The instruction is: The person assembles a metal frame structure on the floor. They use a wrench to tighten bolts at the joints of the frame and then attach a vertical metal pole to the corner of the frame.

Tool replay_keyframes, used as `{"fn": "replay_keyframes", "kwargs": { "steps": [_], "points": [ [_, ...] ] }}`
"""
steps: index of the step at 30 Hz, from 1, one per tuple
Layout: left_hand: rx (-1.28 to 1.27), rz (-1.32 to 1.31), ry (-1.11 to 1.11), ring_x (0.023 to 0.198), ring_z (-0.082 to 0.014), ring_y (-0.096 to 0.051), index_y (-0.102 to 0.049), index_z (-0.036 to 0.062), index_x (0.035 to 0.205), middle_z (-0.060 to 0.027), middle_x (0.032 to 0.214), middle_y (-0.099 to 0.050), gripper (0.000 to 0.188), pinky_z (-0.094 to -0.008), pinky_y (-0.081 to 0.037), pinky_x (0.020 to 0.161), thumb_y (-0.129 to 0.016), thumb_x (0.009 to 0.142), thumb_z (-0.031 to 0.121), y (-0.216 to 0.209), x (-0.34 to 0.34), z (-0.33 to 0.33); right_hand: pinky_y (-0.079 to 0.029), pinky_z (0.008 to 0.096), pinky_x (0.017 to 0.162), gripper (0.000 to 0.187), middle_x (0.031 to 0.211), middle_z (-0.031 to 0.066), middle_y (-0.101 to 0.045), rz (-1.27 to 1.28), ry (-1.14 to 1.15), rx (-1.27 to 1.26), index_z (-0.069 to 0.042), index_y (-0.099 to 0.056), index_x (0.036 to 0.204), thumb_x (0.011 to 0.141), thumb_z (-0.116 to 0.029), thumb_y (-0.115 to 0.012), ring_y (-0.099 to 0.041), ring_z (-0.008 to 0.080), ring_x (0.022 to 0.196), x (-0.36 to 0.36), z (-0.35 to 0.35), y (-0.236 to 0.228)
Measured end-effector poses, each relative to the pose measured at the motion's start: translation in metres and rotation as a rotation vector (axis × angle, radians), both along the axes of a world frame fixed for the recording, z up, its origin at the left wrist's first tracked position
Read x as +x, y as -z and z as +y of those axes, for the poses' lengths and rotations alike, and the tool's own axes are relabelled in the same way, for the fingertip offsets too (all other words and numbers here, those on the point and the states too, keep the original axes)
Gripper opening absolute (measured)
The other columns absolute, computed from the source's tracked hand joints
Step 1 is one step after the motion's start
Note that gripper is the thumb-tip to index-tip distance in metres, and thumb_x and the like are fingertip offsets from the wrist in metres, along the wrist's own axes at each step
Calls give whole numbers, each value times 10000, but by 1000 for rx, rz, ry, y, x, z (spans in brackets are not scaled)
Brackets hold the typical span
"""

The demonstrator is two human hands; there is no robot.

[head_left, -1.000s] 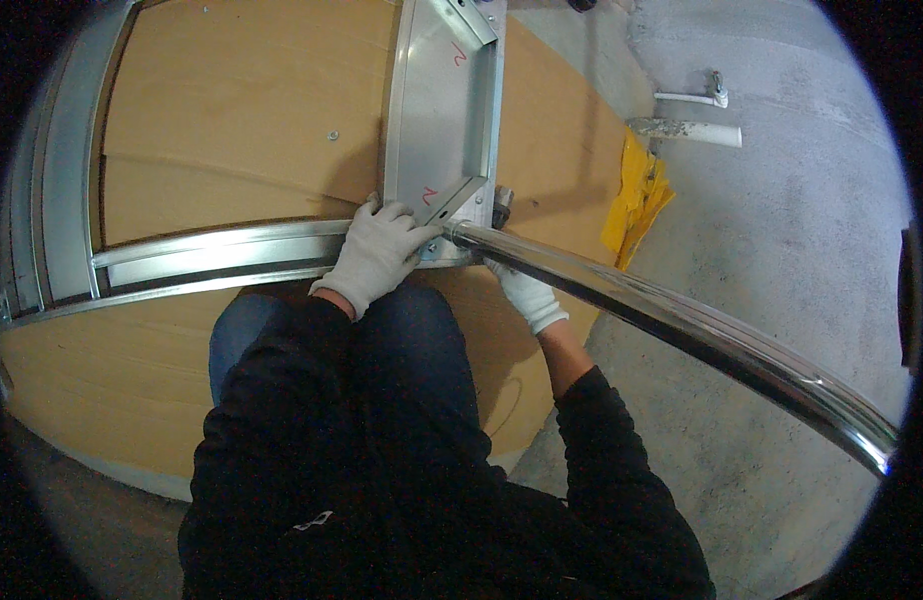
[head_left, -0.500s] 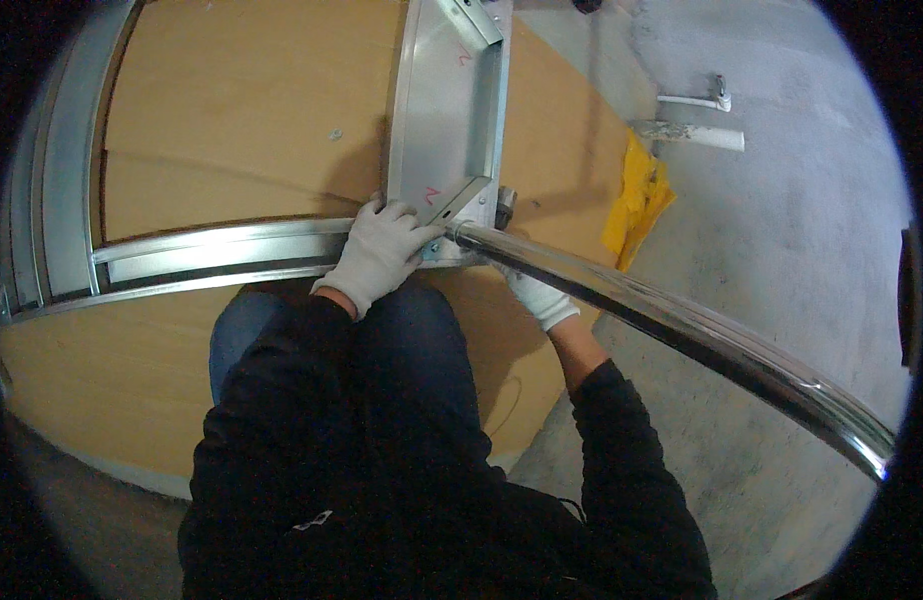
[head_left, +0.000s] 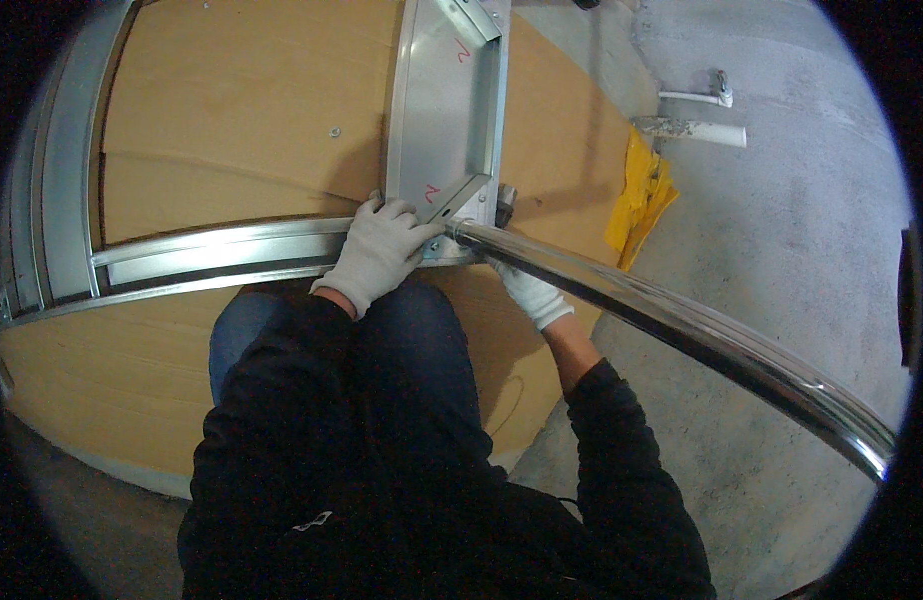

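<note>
My left hand [head_left: 379,248], in a white knit glove, grips the corner of a galvanized metal frame [head_left: 437,95], its fingers over the lower rail [head_left: 227,250] near a slanted corner brace [head_left: 460,198]. Small bolts sit in the corner plate just beside the fingertips. A shiny round metal tube [head_left: 672,312] runs from this corner out to the lower right. My right hand [head_left: 530,292], gloved too, reaches up beneath the tube to the underside of the corner. Its fingers are hidden behind the tube and plate. A dark, stubby metal part [head_left: 506,206] sticks out beside the corner.
Brown cardboard [head_left: 232,110] lies under the frame, with a small nut [head_left: 335,132] on it. To the right, a crumpled yellow sheet [head_left: 642,200] lies at the cardboard's edge. White pipes [head_left: 697,131] project by the grey concrete wall. More metal rails [head_left: 67,150] stand at the left.
My right hand and forearm have shifted slightly to the left beneath the tube. My left hand keeps its place on the frame corner.
</note>
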State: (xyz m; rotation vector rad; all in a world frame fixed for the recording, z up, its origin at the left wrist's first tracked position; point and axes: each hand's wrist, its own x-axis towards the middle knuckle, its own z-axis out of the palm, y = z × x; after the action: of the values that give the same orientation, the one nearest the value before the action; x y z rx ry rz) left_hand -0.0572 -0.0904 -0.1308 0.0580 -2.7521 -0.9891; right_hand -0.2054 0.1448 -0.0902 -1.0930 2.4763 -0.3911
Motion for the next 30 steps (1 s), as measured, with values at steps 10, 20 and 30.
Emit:
{"fn": "replay_keyframes", "kwargs": {
  "steps": [10,20,30],
  "points": [
    [18,-120,37,1140,-216,-507,-600,247,1189,-10,1054,-620,434,-474,-355,1014,-687,763,254,-6,1,-2,-468,413,854,252,1049,184,-624,-31,-80,114,-61,-589,1081,901,-237,-589,-587,362,1004,-3,-19,-16],
    [1,-42,-2,1061,-189,-526,-601,266,1179,-1,913,-596,439,-487,-379,980,-699,752,233,-1,3,0,-466,405,870,297,1119,186,-612,-112,-51,281,-61,-590,1112,918,-285,-559,-575,356,1045,-10,-24,-12],
    [22,-53,-8,1088,-197,-520,-611,266,1169,-13,931,-605,416,-489,-373,990,-689,762,226,0,2,1,-388,433,966,363,1161,143,-608,110,101,270,-61,-585,1161,918,-327,-545,-547,355,1094,27,-25,4]
  ]
}}
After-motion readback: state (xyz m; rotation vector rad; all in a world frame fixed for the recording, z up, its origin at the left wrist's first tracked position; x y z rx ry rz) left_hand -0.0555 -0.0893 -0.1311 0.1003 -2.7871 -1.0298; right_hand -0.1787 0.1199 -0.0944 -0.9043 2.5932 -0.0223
